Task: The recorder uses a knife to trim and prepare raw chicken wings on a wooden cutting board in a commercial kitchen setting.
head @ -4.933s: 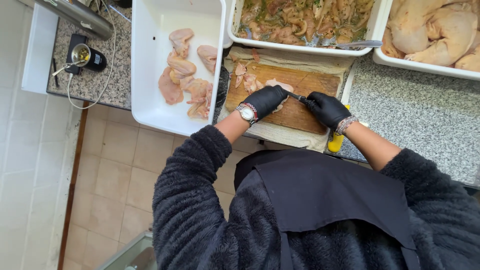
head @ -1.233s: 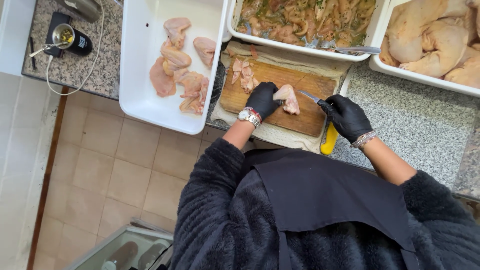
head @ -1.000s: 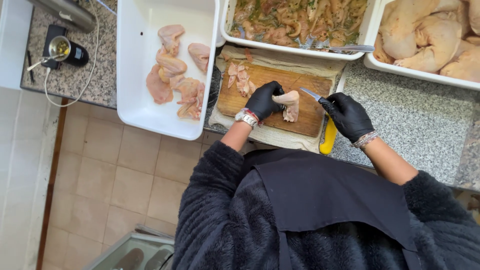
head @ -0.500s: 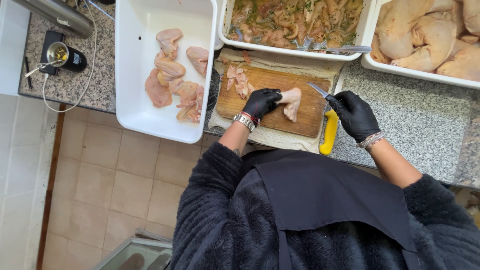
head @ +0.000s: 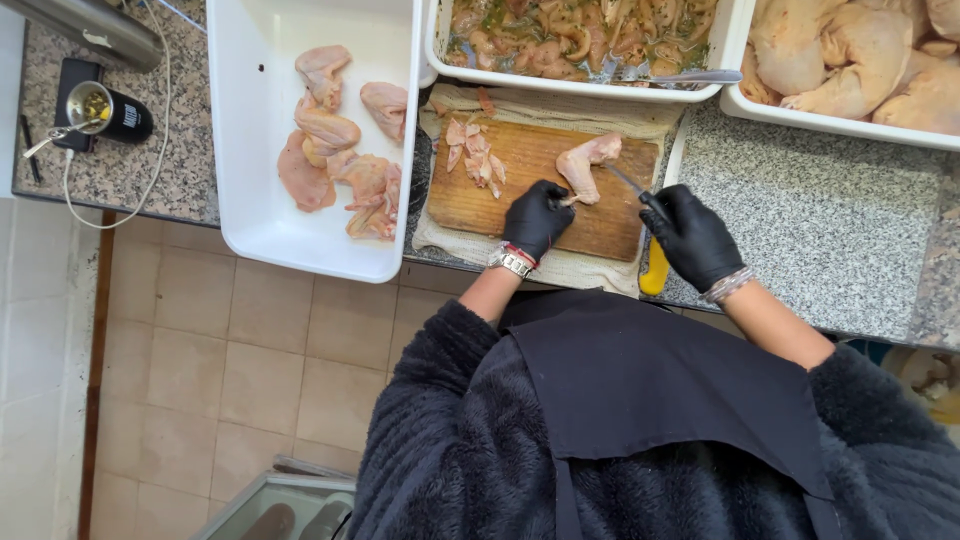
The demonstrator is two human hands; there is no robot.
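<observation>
Head view: a raw chicken wing [head: 588,165] is laid on the wooden cutting board [head: 520,195], toward its far right part, with one end reaching up to the board's far edge. Its near end is pinched by the fingertips of the left hand [head: 537,216], which is gloved in black and rests on the board just below the wing; the fingers are closed down on the meat. The right hand [head: 692,233], also in a black glove, is wrapped fully around the handle of a small knife [head: 628,182], and the blade is pointed leftward, its tip lying just beside the wing's right side; contact between them cannot be made out. A few small meat trimmings [head: 472,155] are piled at the board's far left corner. A cloth [head: 560,268] is spread under the board. To the left, a white tray [head: 250,215] with trimmed chicken pieces is set.
</observation>
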